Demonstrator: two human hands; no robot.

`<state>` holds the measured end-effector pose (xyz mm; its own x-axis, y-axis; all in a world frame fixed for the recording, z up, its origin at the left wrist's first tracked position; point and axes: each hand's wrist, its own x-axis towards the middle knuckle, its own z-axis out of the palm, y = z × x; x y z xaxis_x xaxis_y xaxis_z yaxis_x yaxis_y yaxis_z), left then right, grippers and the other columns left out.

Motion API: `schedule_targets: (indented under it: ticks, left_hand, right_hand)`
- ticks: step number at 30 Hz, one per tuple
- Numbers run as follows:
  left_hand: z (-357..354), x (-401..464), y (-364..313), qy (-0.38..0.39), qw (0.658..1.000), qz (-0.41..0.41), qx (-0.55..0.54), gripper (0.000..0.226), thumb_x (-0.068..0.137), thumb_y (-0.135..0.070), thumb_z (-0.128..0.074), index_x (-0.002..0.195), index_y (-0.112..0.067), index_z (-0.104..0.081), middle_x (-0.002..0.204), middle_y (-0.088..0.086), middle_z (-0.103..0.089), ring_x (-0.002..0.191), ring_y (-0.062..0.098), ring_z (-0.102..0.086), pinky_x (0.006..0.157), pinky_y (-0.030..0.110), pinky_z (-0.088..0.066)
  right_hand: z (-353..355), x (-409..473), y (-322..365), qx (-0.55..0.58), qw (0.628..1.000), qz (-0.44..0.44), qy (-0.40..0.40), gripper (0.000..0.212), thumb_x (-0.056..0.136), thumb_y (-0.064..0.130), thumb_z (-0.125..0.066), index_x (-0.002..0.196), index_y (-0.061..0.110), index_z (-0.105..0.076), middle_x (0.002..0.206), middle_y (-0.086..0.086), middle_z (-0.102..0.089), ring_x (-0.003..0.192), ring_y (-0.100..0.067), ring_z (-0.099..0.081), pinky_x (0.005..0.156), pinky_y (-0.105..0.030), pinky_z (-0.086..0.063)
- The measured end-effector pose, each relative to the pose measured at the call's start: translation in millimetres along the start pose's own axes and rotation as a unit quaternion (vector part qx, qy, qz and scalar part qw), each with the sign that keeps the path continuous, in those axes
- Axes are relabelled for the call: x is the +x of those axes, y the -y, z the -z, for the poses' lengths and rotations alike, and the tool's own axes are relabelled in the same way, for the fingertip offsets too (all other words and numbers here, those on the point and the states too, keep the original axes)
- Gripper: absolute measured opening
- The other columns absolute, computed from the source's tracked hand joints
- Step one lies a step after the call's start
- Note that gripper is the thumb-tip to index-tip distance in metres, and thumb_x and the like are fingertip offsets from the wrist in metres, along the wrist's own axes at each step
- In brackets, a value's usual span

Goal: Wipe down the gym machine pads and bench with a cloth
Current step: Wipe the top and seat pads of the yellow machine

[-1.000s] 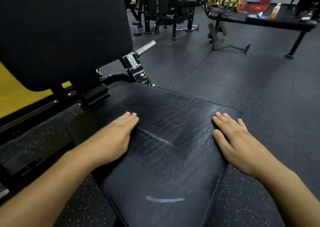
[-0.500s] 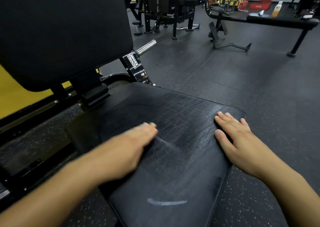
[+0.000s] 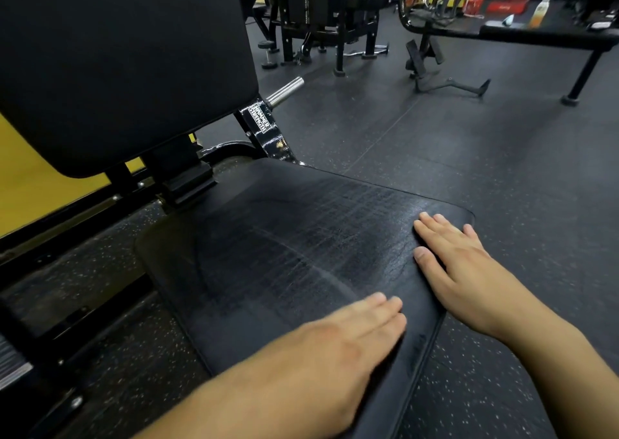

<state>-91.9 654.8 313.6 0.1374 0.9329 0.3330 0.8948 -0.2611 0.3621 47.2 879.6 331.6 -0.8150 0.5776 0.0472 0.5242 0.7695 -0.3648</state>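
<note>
The black seat pad of a gym machine fills the middle of the view, its surface scuffed and cracked. Above it at the upper left stands the black back pad. My left hand lies flat on the near part of the seat, fingers straight and together, blurred by motion. My right hand rests flat on the seat's right edge, fingers spread and pointing away from me. No cloth is visible in either hand or on the pad.
The machine's black frame carries a chrome peg. A long black bench with a bottle on it stands at the back right. Weight-stack machines stand at the back. Dark speckled rubber floor surrounds the seat.
My left hand has slid from the seat's left side across toward the near right, ending close to my right hand. My right hand has stayed on the right edge.
</note>
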Motion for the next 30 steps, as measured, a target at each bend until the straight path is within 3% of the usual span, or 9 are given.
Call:
schedule_targets:
  ticks: [3, 6, 9, 13, 17, 19, 23, 26, 30]
  left_hand:
    - [5.5, -9.0, 28.6, 0.022, 0.999, 0.032, 0.036, 0.067, 0.09, -0.004, -0.056, 0.152, -0.021, -0.04, 0.162, -0.002, -0.04, 0.151, 0.009, -0.032, 0.123, 0.024, -0.023]
    - [32.8, -2.4, 97.9, 0.053, 0.968, 0.226, 0.093, 0.052, 0.099, -0.001, -0.047, 0.15, -0.012, -0.049, 0.162, 0.003, -0.038, 0.15, 0.016, -0.035, 0.126, 0.03, -0.022]
    - [75.0, -22.6, 131.9, 0.014, 0.949, 0.298, 0.104, 0.055, 0.105, -0.008, -0.043, 0.159, -0.016, -0.034, 0.165, -0.007, -0.025, 0.152, 0.004, -0.018, 0.116, 0.004, -0.001]
    - [66.0, -12.9, 107.7, 0.003, 0.957, 0.265, 0.118, 0.054, 0.105, -0.008, -0.039, 0.158, -0.016, -0.035, 0.166, -0.003, -0.027, 0.155, 0.01, -0.02, 0.116, 0.005, 0.002]
    - [31.3, 5.2, 27.6, 0.063, 0.987, 0.131, 0.072, 0.064, 0.094, -0.01, -0.028, 0.157, -0.013, -0.037, 0.166, 0.0, -0.029, 0.154, 0.011, -0.022, 0.123, 0.014, -0.004]
    - [16.2, -0.3, -3.5, 0.058, 0.994, 0.056, 0.078, 0.063, 0.091, -0.013, -0.035, 0.153, -0.012, -0.044, 0.163, 0.003, -0.038, 0.152, 0.013, -0.029, 0.124, 0.022, -0.017]
    - [8.0, -20.3, -12.8, 0.054, 0.995, -0.006, 0.086, 0.045, 0.108, -0.019, -0.032, 0.15, -0.015, -0.045, 0.161, 0.0, -0.042, 0.15, 0.014, -0.033, 0.123, 0.023, -0.023]
    - [11.4, -38.1, 36.5, 0.05, 0.99, 0.046, 0.121, 0.05, 0.109, -0.023, -0.024, 0.159, -0.024, -0.03, 0.167, -0.006, -0.029, 0.151, 0.011, -0.031, 0.122, 0.025, -0.026]
    - [39.8, -65.1, 116.4, 0.092, 0.954, 0.226, 0.177, 0.063, 0.108, -0.022, -0.037, 0.163, -0.037, -0.009, 0.17, -0.02, -0.006, 0.155, 0.002, -0.011, 0.124, 0.033, -0.029]
  right_hand:
    - [1.7, 0.1, 1.2, 0.003, 1.0, 0.001, 0.001, 0.065, 0.1, 0.05, -0.02, 0.161, 0.027, -0.02, 0.167, 0.016, -0.007, 0.153, 0.002, 0.004, 0.123, -0.027, 0.01]
    - [2.1, 0.7, -0.1, -0.001, 1.0, 0.003, -0.002, 0.065, 0.101, 0.049, -0.02, 0.161, 0.026, -0.02, 0.167, 0.016, -0.007, 0.153, 0.001, 0.003, 0.123, -0.027, 0.01]
    - [1.2, -0.1, -0.1, 0.003, 1.0, 0.003, -0.001, 0.064, 0.102, 0.049, -0.02, 0.162, 0.026, -0.02, 0.167, 0.015, -0.008, 0.153, 0.002, 0.004, 0.122, -0.026, 0.011]
    - [1.3, 0.3, 1.0, 0.002, 1.0, 0.001, -0.005, 0.064, 0.102, 0.048, -0.022, 0.162, 0.025, -0.021, 0.168, 0.013, -0.009, 0.153, 0.001, 0.002, 0.121, -0.026, 0.011]
    - [-0.1, 1.4, 1.7, -0.002, 1.0, -0.001, -0.006, 0.064, 0.102, 0.047, -0.023, 0.162, 0.024, -0.022, 0.168, 0.013, -0.01, 0.154, 0.0, 0.001, 0.122, -0.028, 0.01]
    - [-0.3, 1.7, 2.1, -0.003, 1.0, 0.002, -0.008, 0.064, 0.102, 0.047, -0.023, 0.162, 0.024, -0.023, 0.168, 0.011, -0.011, 0.154, -0.001, 0.0, 0.122, -0.028, 0.01]
    - [0.9, 1.7, 1.8, -0.002, 1.0, 0.0, -0.006, 0.063, 0.102, 0.046, -0.024, 0.161, 0.024, -0.023, 0.168, 0.012, -0.011, 0.154, -0.001, 0.001, 0.122, -0.027, 0.011]
    - [0.8, 1.4, 1.8, -0.001, 1.0, -0.003, -0.003, 0.062, 0.103, 0.046, -0.024, 0.162, 0.025, -0.022, 0.168, 0.013, -0.01, 0.154, 0.0, 0.002, 0.122, -0.027, 0.011]
    - [1.4, 0.1, 2.1, -0.004, 1.0, -0.002, -0.001, 0.062, 0.103, 0.046, -0.022, 0.162, 0.025, -0.02, 0.168, 0.013, -0.008, 0.154, 0.0, 0.002, 0.122, -0.027, 0.01]
